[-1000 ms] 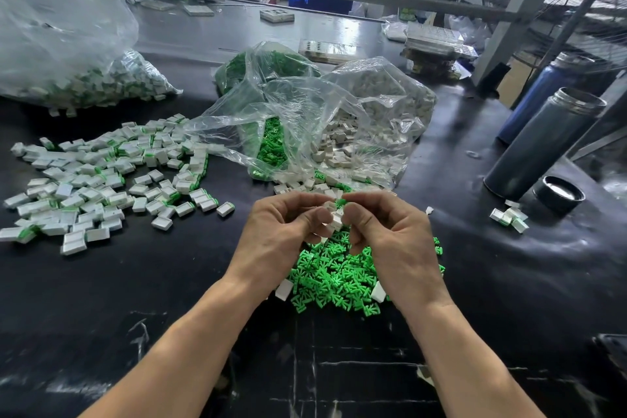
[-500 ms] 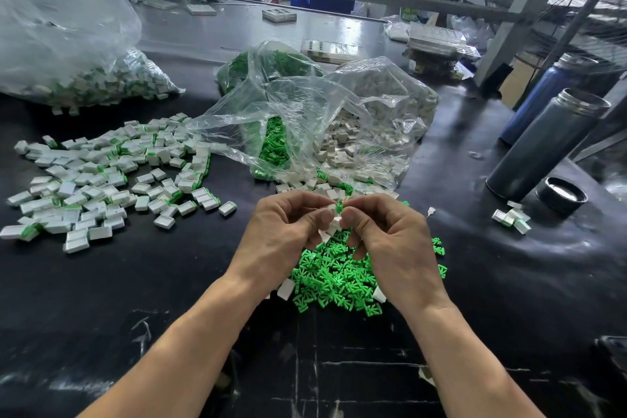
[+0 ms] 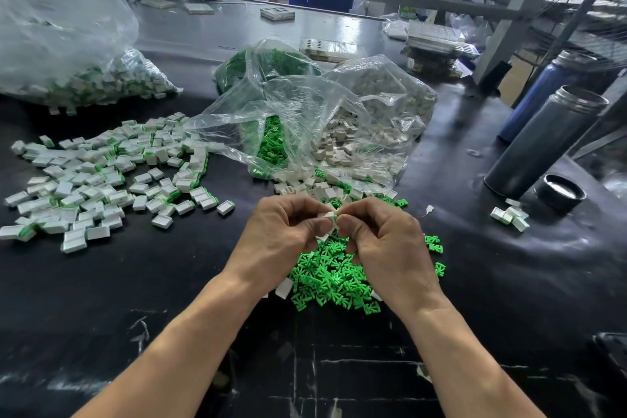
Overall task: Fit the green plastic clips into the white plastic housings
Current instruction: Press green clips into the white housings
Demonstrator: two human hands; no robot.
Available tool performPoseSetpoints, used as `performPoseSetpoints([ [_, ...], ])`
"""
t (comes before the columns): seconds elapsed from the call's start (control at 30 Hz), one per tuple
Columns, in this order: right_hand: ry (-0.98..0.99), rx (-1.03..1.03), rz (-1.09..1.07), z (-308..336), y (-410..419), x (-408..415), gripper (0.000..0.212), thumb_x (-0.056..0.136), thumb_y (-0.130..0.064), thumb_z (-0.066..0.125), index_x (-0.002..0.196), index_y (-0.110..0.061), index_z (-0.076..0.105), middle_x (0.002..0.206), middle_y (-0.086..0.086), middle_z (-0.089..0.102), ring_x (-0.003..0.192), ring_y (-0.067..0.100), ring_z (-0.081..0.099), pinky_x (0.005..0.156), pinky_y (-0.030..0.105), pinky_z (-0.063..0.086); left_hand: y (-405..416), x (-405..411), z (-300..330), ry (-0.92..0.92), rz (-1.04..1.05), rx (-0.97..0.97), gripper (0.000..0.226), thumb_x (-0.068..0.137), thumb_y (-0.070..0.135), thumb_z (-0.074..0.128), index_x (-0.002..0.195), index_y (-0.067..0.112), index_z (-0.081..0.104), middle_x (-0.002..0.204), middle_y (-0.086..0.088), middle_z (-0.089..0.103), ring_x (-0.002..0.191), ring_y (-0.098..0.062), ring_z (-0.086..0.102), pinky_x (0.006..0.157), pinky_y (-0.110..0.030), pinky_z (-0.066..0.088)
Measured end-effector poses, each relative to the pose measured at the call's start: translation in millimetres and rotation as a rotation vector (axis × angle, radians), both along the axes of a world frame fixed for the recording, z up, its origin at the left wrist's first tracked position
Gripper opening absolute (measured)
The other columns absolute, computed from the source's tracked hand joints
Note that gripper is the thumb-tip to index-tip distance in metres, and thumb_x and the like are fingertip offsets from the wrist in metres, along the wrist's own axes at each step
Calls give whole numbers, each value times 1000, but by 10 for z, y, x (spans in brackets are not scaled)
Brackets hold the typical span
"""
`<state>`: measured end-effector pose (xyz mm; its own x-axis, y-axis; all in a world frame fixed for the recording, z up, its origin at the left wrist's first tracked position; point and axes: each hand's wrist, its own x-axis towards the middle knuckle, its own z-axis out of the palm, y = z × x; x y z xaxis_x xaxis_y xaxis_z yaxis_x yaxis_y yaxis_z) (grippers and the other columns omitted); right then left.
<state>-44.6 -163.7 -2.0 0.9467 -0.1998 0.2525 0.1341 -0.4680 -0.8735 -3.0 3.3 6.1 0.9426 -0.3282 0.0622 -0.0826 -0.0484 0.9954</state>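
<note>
My left hand [image 3: 281, 237] pinches a small white housing [image 3: 326, 218] between thumb and fingers above the black table. My right hand [image 3: 383, 241] meets it fingertip to fingertip, pinching a green clip [image 3: 335, 216] of which only a sliver shows against the housing. Under both hands lies a pile of loose green clips [image 3: 334, 276]. Loose white housings [image 3: 319, 190] spill from an open clear bag [image 3: 305, 125] just beyond my hands. Many housings with green clips fitted [image 3: 101, 180] are spread on the table to the left.
A large clear bag of fitted parts [image 3: 68, 54] sits at the far left. Two metal flasks [image 3: 546, 142] and a black lid [image 3: 559, 192] stand at the right, with a few fitted parts [image 3: 510, 215] beside them. Trays and a steel frame post [image 3: 509, 10] are at the back.
My hands stay together over the green pile; the fingertips have pressed closer around the white housing, and less of the green clip shows than before.
</note>
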Motion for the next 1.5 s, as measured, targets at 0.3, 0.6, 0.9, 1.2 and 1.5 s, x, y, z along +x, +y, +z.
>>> performPoseSetpoints([
  [0.3,-95,-230,-39,50,79,-37,3,93,-10,74,95,-12,76,79,-5,71,71,12,64,65,31,51,-22,-6,-11,-39,54,71,13,88,-1,74,90,11,79,66,9,70,53,2,58,52,-13,46],
  [0.6,-136,-336,-41,72,115,-64,3,93,-9,74,96,-8,75,85,1,74,79,20,67,72,43,56,5,27,-27,-90,27,138,19,87,0,75,79,17,77,62,10,65,53,-3,53,52,-21,44],
  [0.9,-132,-359,-43,60,115,-59,2,93,-11,74,96,-10,74,85,-1,73,79,18,67,72,42,56,23,50,-56,-104,14,181,15,88,4,75,83,19,77,68,4,69,60,-10,58,57,-31,52],
  [1.2,-82,-295,-35,57,117,-66,2,94,-8,74,93,-10,74,81,-1,72,76,19,66,70,43,55,19,22,-47,-129,25,207,15,87,5,77,84,19,78,69,10,70,61,-5,61,59,-33,58],
  [1.5,-62,-135,-48,40,101,-20,8,94,-10,73,93,-18,74,69,-14,64,64,8,58,60,27,45,-14,0,-2,-68,23,108,16,93,3,71,88,15,80,72,0,72,62,-6,62,59,-22,54],
])
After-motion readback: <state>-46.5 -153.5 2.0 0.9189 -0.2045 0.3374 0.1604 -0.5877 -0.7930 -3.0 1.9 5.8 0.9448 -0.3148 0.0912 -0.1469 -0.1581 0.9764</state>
